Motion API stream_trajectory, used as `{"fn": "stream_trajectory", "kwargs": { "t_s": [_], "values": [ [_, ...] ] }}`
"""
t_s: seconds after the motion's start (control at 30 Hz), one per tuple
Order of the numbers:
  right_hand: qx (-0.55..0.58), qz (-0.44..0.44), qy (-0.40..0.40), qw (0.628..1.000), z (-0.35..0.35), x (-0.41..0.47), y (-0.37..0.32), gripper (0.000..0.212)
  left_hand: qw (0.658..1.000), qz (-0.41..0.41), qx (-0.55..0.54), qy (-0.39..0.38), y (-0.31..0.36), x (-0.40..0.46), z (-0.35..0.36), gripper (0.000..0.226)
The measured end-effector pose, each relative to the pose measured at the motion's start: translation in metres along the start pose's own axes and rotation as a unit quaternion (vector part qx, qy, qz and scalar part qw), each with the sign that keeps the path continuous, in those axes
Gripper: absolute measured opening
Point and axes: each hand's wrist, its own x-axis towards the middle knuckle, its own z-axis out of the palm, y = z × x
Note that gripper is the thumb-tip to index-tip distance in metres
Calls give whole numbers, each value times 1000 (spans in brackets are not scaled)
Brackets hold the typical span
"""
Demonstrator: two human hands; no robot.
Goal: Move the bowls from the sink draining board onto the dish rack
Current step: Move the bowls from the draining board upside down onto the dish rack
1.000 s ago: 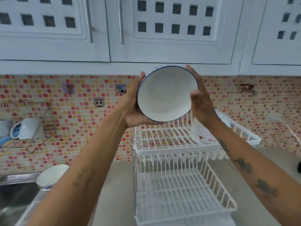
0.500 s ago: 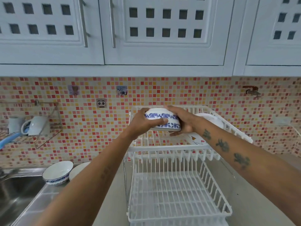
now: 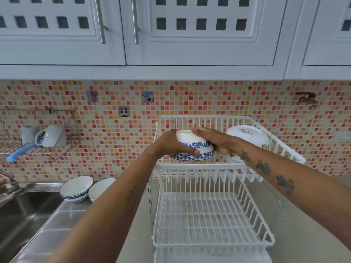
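I hold a white bowl with a blue flower band [image 3: 191, 147] upside down over the left part of the top tier of the white two-tier dish rack [image 3: 209, 166]. My left hand [image 3: 169, 145] grips its left side and my right hand [image 3: 214, 141] its right side and base. Whether it rests on the tier I cannot tell. Another white bowl [image 3: 248, 137] lies upside down on the right of the top tier. Two more bowls, one blue-patterned [image 3: 76, 188] and one partly hidden by my left arm [image 3: 100, 186], sit upright on the steel draining board [image 3: 57, 224].
The rack's lower tier [image 3: 209, 221] holds nothing. The sink basin [image 3: 20, 219] and tap [image 3: 9, 183] are at the far left. A wire wall shelf [image 3: 38, 147] holds a mug and cup. Wall cabinets [image 3: 171, 35] hang overhead.
The bowl was held up high facing me, then turned upside down and lowered over the top tier. In the last half second it has barely moved.
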Motion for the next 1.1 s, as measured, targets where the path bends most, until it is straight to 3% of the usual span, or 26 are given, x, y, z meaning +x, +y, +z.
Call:
{"fn": "stream_trajectory", "kwargs": {
  "t_s": [0.17,0.37,0.5,0.6,0.73,0.83,0.9,1.0,1.1],
  "values": [
    [-58,-8,-19,998,-1,2,7,68,994,-9,106,1,1,-5,5,117],
    [-106,3,-36,994,0,3,11,75,976,0,217,-20,2,-7,10,106],
    [-97,25,-53,994,-1,4,8,80,971,-30,231,-49,1,-5,10,128],
    [-107,38,-63,992,-1,1,0,87,978,-52,191,-62,-20,28,13,135],
    [-229,1,-28,973,3,-5,-18,75,994,-62,26,-91,-18,26,2,114],
    [-262,1,3,965,15,-8,-23,80,995,-59,-30,-81,10,-16,-4,85],
    [-291,-9,50,955,24,-5,-26,79,995,-56,-41,-75,12,-18,-3,79],
    [-198,-67,178,962,37,-4,-43,59,997,-39,-53,-45,14,-18,-14,105],
    [-35,-150,225,962,61,-15,-83,50,994,10,-106,20,12,-25,-41,101]
  ]
}}
